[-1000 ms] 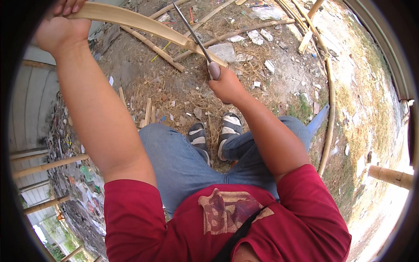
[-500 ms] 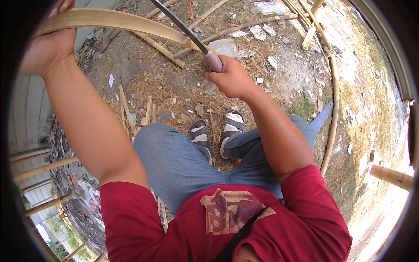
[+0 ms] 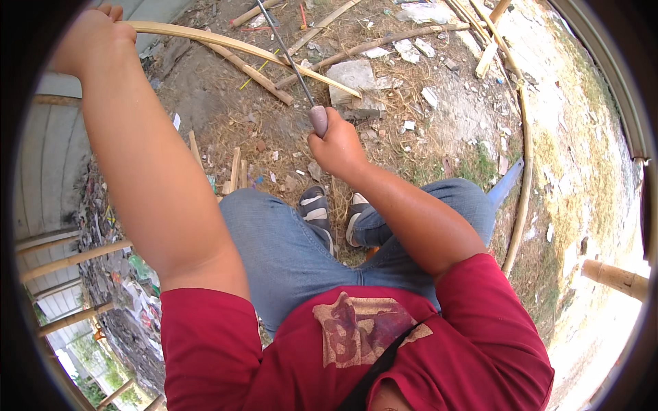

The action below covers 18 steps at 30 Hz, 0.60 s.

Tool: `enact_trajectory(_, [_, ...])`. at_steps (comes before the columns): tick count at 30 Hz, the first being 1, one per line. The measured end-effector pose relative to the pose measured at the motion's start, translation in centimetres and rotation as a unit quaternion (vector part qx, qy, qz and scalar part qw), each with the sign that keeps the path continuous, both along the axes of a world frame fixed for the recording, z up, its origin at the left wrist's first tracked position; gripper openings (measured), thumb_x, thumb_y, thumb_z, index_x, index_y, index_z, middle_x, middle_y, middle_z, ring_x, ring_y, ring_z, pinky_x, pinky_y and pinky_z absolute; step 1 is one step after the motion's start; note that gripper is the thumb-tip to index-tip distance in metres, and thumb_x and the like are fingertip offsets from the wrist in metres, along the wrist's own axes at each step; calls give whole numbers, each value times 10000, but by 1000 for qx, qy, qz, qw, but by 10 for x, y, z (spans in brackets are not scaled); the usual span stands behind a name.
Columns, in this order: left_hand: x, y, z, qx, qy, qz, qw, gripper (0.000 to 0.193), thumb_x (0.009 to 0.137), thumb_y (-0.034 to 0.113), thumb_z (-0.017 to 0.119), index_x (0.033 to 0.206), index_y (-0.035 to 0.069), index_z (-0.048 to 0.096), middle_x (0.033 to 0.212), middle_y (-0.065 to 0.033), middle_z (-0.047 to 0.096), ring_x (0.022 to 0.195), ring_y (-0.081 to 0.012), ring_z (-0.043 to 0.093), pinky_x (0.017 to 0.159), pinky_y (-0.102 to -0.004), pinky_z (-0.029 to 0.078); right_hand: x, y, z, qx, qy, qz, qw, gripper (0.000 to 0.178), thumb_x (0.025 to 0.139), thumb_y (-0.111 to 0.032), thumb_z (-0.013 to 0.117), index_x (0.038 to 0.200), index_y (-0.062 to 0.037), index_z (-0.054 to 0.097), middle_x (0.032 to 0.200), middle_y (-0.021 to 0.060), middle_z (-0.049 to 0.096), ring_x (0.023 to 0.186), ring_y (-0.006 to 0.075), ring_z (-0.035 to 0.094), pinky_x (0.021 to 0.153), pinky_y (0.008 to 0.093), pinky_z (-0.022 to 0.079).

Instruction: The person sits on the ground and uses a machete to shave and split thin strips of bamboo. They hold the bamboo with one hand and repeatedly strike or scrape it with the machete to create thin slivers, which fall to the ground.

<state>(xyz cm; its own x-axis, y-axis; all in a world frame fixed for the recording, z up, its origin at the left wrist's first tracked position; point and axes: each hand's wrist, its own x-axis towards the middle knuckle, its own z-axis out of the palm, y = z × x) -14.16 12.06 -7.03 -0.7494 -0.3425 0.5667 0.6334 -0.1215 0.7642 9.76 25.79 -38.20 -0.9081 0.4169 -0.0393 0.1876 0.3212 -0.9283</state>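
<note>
**A long bamboo strip held at one end, a blade laid against it**

The left hand (image 3: 92,38) is closed around one end of a long pale bamboo strip (image 3: 226,46), which is held up at the upper left of the view. From there the strip runs to the right in a gentle curve, and its far tip is seen over a flat grey stone (image 3: 353,79) on the ground. The right hand (image 3: 336,147) is closed around the rounded handle of a long thin blade (image 3: 288,55); the blade is pointed upward and crosses the strip near its middle. Whether the edge is really cutting into the strip cannot be told.

The strip is judged to be light and springy, since it bends under its own length. It is probably stiff along the grain but easily split, and sharp edges may be expected. A firm hold near the end, as is seen now, seems suitable. Loose sticks (image 3: 247,68) and dry grass are scattered around the sandalled feet (image 3: 332,216).
</note>
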Motion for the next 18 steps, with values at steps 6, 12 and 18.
enact_trajectory(6, [24, 12, -2, 36, -124, 107, 986, 321, 832, 37, 700, 1120, 156, 773, 1124, 56, 772, 1026, -68, 719, 841, -212, 560, 4, 10, 39, 65, 39, 54, 996, 298, 849, -168, 676, 1057, 12, 561, 906, 292, 685, 885, 498, 659, 767, 519, 516])
enact_trajectory(12, [-55, -42, -9, -483, -136, 410, 761, 302, 866, 90, 709, 1164, 108, 761, 1120, -8, 775, 1006, -82, 731, 762, -253, 593, -7, 22, -34, 54, -50, -17, 997, 330, 823, -182, 682, 1068, 17, 588, 945, 289, 689, 921, 482, 667, 822, 510, 521])
enact_trajectory(18, [-55, -31, -8, -321, -69, 392, 859, 304, 884, 195, 639, 1153, 79, 719, 1086, -39, 734, 983, -121, 687, 761, -311, 585, 0, 13, 12, 31, -4, 18, 999, 358, 828, -175, 670, 1111, 25, 579, 953, 295, 689, 920, 475, 675, 823, 514, 517])
